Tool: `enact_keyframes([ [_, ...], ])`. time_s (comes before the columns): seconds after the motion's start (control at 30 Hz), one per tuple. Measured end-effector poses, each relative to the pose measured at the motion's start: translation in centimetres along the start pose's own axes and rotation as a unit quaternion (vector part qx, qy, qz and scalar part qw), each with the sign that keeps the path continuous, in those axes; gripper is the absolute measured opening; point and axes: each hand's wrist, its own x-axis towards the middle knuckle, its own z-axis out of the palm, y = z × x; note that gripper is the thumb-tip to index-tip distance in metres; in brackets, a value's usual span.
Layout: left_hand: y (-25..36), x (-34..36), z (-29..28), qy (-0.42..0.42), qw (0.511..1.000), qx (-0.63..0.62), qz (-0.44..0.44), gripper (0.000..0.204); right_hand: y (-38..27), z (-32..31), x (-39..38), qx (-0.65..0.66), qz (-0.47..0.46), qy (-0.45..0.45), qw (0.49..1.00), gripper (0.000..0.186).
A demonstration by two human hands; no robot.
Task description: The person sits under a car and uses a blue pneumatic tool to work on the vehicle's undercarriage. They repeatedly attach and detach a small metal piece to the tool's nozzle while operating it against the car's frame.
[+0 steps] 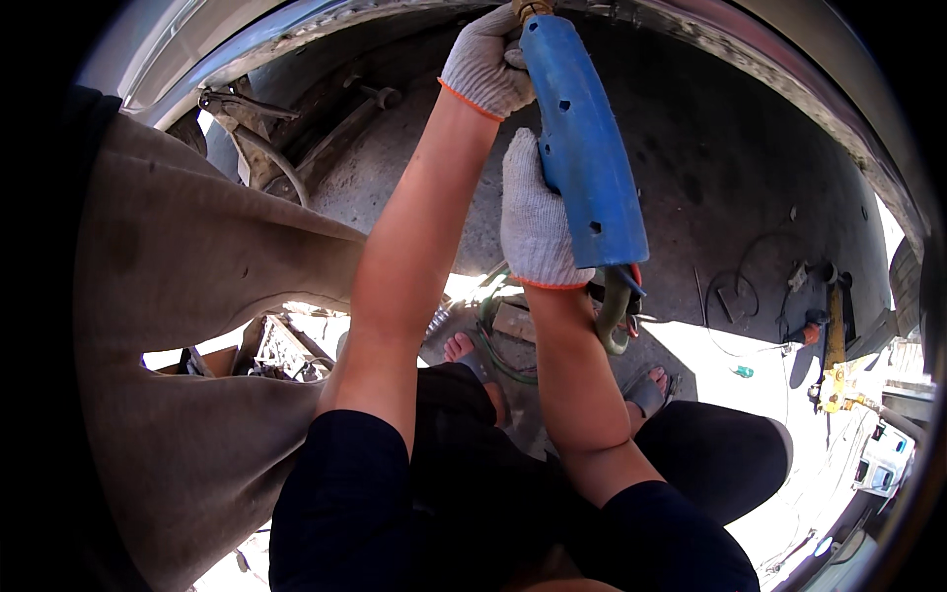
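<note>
Under the curved metal arch of a vehicle's wheel well (769,59), a person is crouched with both arms raised. Both hands wear white knit gloves with orange cuffs. The left hand (485,61) is up at the top of the picture, fingers curled shut around the upper end of a long blue tool (587,148), close to a brass-coloured fitting (531,9) at its tip. The right hand (536,219) sits lower, wrapped closed against the left side of the same blue body, near its lower half. The tool hangs steeply, its top leaning a little to the left, and its casing shows several small holes. From its lower end a green hose (614,314) loops down, along with some darker parts that I cannot make out clearly.

Below the arms, the person's dark trousers (473,474) fill the bottom of the view, and two feet in sandals (646,390) rest on the sunlit ground. A brownish cloth or panel (187,326) covers the left side. Behind it, up left, rusty suspension parts (266,128) show inside the arch. Off to the right, well apart from the hands, a yellow jack (834,365) stands on the dusty floor, with loose wires (740,286) and small bits lying near it.
</note>
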Motion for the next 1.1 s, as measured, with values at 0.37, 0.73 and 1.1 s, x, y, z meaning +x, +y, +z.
enact_keyframes([
  [0.37, 0.4, -0.1, -0.2, 0.0, 1.0, -0.008, 0.0, 0.028, 0.3, 0.0, -0.1, 0.05, 0.03, -0.025, 0.998, 0.021],
  [0.73, 0.6, 0.2, -0.3, 0.006, 1.0, -0.019, -0.018, 0.033, -0.3, -0.4, 0.2, 0.049, 0.023, -0.011, 0.998, 0.02],
  [1.1, -2.0, -1.9, -6.1, 0.145, 0.989, -0.029, 0.007, 0.033, 1.6, -6.1, -2.9, 0.255, 0.295, -0.174, 0.904, 0.017],
])
